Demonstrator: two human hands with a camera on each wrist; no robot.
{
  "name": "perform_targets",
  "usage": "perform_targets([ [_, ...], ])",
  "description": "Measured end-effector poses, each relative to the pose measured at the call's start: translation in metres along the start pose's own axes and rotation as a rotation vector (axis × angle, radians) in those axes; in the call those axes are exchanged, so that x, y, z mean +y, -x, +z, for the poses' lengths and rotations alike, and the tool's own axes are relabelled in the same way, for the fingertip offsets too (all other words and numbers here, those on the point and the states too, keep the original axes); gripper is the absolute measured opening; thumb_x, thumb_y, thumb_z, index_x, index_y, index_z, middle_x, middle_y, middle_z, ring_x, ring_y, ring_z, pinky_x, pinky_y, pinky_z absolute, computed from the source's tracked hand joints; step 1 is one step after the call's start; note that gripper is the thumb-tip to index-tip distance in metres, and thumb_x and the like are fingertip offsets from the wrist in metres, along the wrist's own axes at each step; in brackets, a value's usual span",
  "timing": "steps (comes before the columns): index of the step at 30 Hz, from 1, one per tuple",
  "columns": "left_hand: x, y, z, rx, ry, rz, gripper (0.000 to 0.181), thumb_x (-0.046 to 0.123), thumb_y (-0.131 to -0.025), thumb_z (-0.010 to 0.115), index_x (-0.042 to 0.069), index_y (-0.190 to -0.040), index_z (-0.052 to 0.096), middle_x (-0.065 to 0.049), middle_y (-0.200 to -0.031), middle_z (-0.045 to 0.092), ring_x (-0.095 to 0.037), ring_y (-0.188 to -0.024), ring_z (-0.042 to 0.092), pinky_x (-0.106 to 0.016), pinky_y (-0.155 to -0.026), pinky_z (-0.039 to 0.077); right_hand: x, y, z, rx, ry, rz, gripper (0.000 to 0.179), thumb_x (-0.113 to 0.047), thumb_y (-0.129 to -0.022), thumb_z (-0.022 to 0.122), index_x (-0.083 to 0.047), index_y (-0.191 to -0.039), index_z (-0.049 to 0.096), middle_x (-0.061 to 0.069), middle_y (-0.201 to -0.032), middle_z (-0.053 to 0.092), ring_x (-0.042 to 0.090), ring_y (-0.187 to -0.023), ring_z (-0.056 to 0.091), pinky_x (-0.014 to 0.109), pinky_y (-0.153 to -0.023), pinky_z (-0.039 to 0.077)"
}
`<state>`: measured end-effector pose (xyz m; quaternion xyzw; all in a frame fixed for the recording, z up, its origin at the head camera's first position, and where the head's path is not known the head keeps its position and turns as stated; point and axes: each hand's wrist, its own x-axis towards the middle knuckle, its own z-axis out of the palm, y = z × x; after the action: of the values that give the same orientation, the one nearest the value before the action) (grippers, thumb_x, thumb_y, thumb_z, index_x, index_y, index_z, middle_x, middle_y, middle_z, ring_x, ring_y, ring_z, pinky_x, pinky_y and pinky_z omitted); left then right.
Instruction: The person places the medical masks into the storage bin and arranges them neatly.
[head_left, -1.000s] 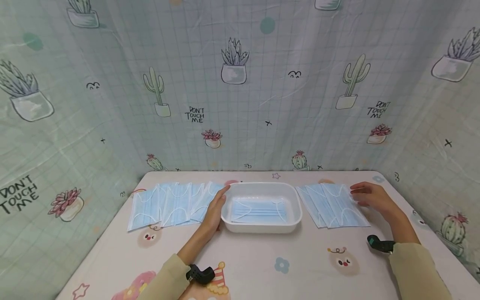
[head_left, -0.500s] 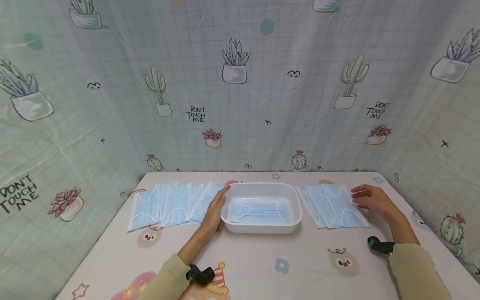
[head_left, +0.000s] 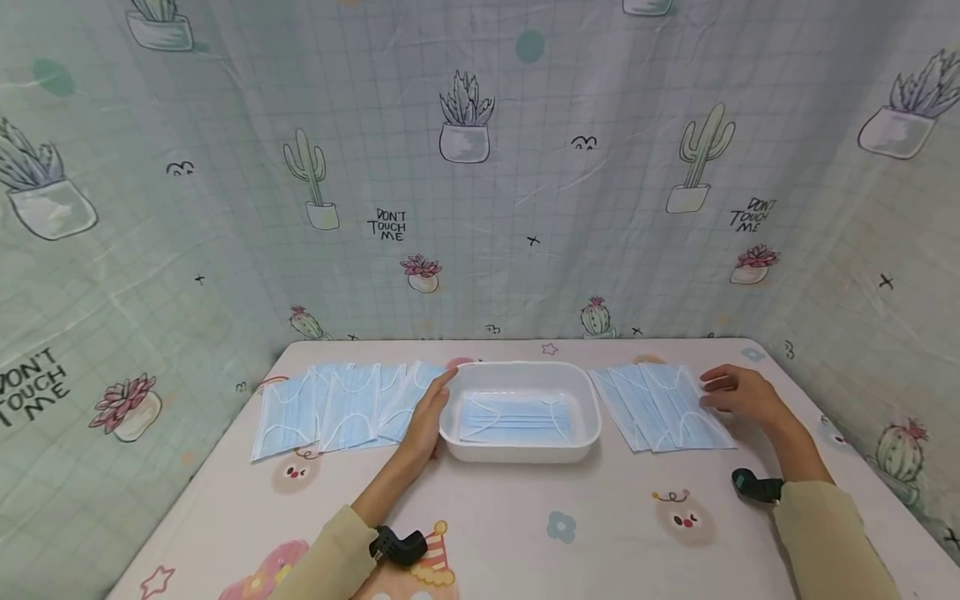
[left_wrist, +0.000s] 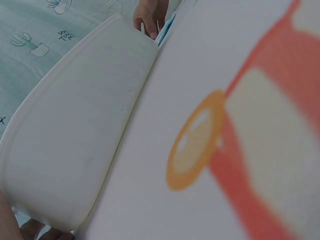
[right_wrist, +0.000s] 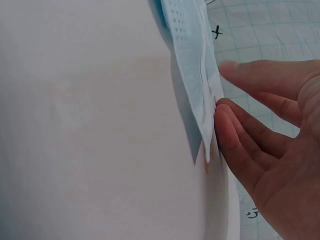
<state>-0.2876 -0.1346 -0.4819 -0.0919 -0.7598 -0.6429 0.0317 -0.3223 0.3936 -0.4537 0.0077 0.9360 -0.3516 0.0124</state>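
A white rectangular plastic tub [head_left: 517, 452] stands mid-table with a pleated blue face mask [head_left: 517, 419] lying inside. My left hand [head_left: 426, 421] rests along the tub's left end, its fingertips up at the rim; in the left wrist view the tub's wall hides most of its fingers [left_wrist: 31, 229]. To the right of the tub lie several overlapping blue masks [head_left: 660, 408] with white ear loops. My right hand [head_left: 742, 393] is at their right edge, thumb and fingers apart. In the right wrist view, its fingertips sit beside one mask's edge [right_wrist: 192, 80] without visibly pinching it.
Several more overlapping masks [head_left: 345, 408] lie left of the tub, next to my left hand. A pale cloth with printed cartoons covers the table [head_left: 600, 533]. Cactus-print curtains [head_left: 525, 200] surround it at the back and sides.
The head view has shifted slightly. Both hands, the tub and the masks keep nearly the same places.
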Motion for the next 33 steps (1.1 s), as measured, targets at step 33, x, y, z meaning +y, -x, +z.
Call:
perform_targets([
  [33,0.0023,0.0003,0.0012,0.005,-0.007,-0.027,0.047,0.031,-0.113,0.032,0.024,-0.159,0.041,-0.008,-0.17,0.031,-0.034,-0.16,0.022,-0.061,-0.128,0.013,-0.0059,0.0027,-0.0035,0.018,-0.169,0.153,0.045,-0.005,-0.093,0.067,0.009,-0.134,0.054,0.036,-0.131,0.057,0.037,-0.108,0.062,0.014,-0.066,0.047],
])
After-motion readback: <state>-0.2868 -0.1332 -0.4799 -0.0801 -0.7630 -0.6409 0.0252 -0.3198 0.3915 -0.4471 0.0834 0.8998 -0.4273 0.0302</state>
